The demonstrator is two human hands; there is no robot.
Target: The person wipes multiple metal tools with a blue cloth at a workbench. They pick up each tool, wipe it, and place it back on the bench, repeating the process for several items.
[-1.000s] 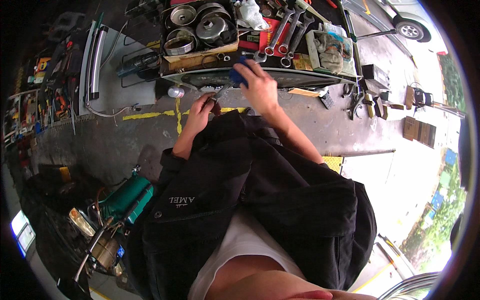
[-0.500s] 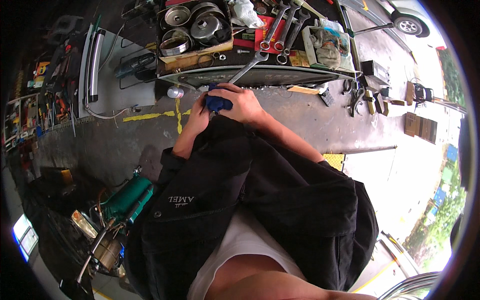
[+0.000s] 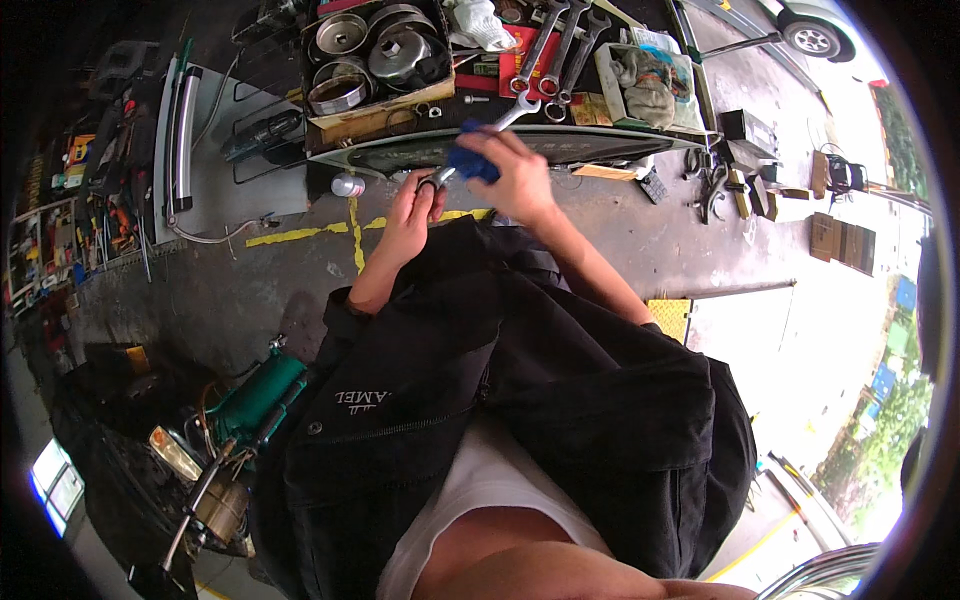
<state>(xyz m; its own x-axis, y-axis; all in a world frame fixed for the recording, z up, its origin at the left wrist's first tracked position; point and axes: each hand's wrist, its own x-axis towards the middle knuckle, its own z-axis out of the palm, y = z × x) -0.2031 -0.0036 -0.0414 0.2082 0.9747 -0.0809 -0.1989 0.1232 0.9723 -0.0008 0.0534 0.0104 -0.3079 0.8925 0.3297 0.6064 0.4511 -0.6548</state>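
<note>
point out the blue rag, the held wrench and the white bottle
Blue rag (image 3: 468,164): head view, on its bunched middle.
Held wrench (image 3: 508,117): head view, on the bare shaft near its open end.
White bottle (image 3: 347,185): head view, on its body.

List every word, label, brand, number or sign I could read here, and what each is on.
Black jacket: pale lettering, upside down in the picture; readable, but I won't copy the wording.
Dark bench front: faint letter-like marks, too blurred to read.
Red card under the wrenches: any print is too small.
White bottle: any print is too small.
Held wrench and blue cloth: no lettering can be made out.
</note>
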